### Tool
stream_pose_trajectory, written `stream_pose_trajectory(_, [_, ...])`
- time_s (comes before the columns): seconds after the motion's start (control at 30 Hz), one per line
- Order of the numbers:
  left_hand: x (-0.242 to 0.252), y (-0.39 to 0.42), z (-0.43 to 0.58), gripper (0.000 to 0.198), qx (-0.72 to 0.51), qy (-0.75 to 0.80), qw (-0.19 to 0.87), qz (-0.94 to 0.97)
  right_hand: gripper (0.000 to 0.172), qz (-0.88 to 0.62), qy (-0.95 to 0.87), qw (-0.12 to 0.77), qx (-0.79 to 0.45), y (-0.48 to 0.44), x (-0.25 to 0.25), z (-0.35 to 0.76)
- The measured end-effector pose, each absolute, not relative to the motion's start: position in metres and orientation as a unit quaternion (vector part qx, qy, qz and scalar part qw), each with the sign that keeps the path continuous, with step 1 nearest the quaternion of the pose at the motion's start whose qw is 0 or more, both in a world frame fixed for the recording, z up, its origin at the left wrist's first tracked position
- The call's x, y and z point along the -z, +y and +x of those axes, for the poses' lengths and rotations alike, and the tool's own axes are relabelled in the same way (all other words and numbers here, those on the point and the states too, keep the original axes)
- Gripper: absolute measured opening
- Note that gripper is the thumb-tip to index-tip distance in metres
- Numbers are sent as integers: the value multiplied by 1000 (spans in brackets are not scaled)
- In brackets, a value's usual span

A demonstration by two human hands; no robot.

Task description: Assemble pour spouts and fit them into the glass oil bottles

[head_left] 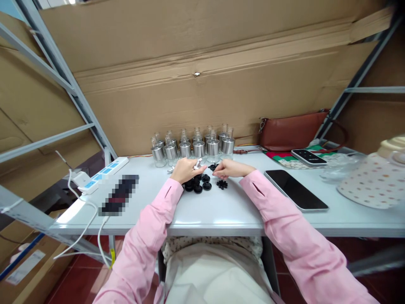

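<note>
My left hand (186, 169) is closed around a small silver metal piece (198, 162), whose end shows above the fingers. Just in front of that hand lies a cluster of round black caps (198, 188). My right hand (228, 169) has its fingertips pinched together, and what they hold, if anything, is too small to make out. Beside its fingers sit small black pieces (212, 166), and below it a black flower-shaped part (222, 184). Behind both hands stand two rows of clear glass bottles (199, 147) with silver metal sleeves.
A black-screened phone (297, 189) lies right of my right arm. Further right are a spotted covered container (373, 181), a brown bag (292, 131) and a white device (308, 157). On the left are a power strip (106, 173) with cables and a pixelated dark object (119, 195).
</note>
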State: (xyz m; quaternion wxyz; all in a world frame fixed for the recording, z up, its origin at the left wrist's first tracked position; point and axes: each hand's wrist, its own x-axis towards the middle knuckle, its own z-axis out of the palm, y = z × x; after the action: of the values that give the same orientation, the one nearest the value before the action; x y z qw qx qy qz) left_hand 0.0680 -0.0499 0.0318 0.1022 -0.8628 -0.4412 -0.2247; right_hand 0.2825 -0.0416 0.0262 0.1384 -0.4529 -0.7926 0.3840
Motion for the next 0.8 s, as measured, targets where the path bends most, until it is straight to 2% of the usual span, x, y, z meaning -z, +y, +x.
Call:
stream_pose_trajectory(0.1, [-32,-50,67,46,227,-438,102,-864,26,-476,-765,131,-413,-39,-24,283])
stream_pose_trajectory(0.3, [-30,-48,66,49,232,-445,104,-859,32,-475,-760,162,-414,-40,-26,284])
stream_pose_trajectory(0.37, [-30,-48,66,49,230,-444,101,-860,23,-477,-767,163,-398,-41,-27,285])
stream_pose_trajectory(0.47, [-29,-48,67,49,232,-441,96,-862,11,-498,-778,116,-364,-39,-26,287])
stream_pose_trajectory(0.57, [-29,-48,67,49,236,-440,94,-861,15,-513,-789,72,-330,-38,-24,289])
stream_pose_trajectory(0.8, [-30,-49,67,49,227,-445,99,-861,25,-510,-795,57,-322,-40,-27,290])
